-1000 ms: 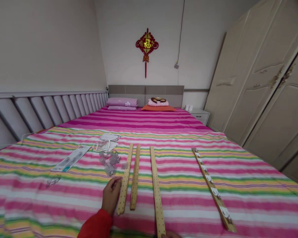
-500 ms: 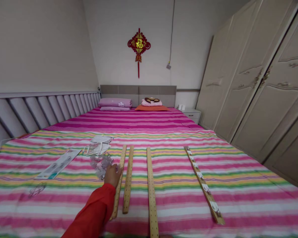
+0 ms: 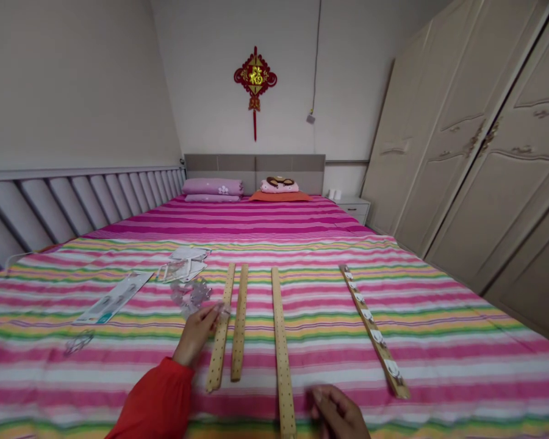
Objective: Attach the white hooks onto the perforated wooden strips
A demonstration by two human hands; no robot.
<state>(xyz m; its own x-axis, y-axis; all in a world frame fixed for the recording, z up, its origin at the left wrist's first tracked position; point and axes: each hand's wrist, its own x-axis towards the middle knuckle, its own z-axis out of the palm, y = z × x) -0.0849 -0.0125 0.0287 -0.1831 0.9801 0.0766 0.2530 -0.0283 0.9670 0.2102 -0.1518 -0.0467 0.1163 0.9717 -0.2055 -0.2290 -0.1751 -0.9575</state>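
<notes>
Perhaps placing: the left hand (image 3: 196,334) pinches a clear piece (image 3: 224,310) over a wooden strip (image 3: 218,358); steadiness is needed next. Curled right hand (image 3: 338,411): its hold I cannot tell.

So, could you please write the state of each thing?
Left hand: pinching a clear piece
Right hand: curled, holding nothing visible
Left strip: flat, partly hidden
Second strip: flat, bare
Third strip: flat, bare
Right strip: flat, bearing white pieces
Heap: loose clear pieces
Wardrobe: closed
Drawer: closed

You are working in a home bedroom: a striped bed (image 3: 320,225) is stretching toward its headboard (image 3: 293,166), while a nightstand (image 3: 354,208) and tall wardrobe (image 3: 462,97) are standing alongside.
</notes>
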